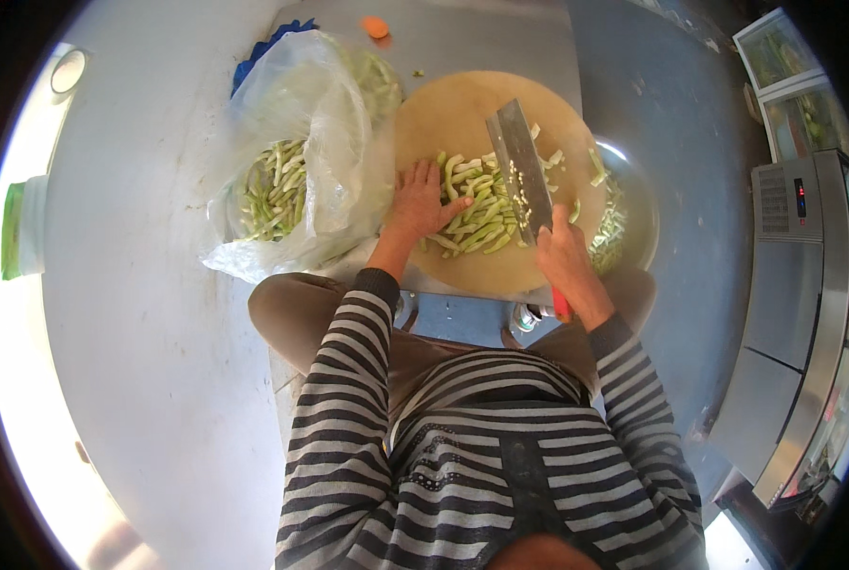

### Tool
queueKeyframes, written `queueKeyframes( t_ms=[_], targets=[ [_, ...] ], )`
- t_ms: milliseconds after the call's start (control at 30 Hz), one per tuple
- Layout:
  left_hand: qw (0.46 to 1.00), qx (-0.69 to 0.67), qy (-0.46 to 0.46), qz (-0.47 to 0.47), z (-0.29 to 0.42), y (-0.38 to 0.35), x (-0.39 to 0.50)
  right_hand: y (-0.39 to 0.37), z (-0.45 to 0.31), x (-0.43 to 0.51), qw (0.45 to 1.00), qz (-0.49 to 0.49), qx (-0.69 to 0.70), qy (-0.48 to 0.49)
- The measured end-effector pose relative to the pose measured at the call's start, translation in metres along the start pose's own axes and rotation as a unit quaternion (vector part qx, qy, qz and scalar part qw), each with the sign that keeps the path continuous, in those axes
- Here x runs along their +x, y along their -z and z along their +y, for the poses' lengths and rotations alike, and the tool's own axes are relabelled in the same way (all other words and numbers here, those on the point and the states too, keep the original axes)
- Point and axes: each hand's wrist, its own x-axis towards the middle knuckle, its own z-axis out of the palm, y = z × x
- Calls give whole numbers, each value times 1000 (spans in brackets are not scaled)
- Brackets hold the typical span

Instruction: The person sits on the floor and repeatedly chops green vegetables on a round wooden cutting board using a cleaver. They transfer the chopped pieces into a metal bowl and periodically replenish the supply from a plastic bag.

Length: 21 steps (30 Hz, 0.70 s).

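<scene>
My right hand is closed around the red handle of a cleaver. Its broad blade slants over the pile, with small pale bits stuck to it. Flat at the pile's left edge rests my left hand, thumb spread against the beans and nothing gripped. The green bean pods lie heaped on a round cutting board, a few loose pieces on its right side. Left of the board, a clear plastic bag gapes, showing more whole beans inside.
Partly under the board's right edge is a metal basin with chopped beans. An orange round piece and blue plastic lie on the table's far side. A steel-fronted appliance stands at right.
</scene>
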Motion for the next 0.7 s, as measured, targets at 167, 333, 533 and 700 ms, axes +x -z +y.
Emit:
queueKeyframes(
  t_ms=[167,333,533,700],
  targets=[
    [996,-90,-15,3,-3,4,-6,7,-17,-14,999,-14,-18,39],
    [992,-82,61,79,17,-1,-7,-1,-16,-19,998,-35,1,43],
    [989,-79,92,82,18,0,4,2,-16,-21,998,-40,-11,51],
    [991,-85,89,62,15,3,5,-5,-17,-23,996,-31,-18,76]
  ],
)
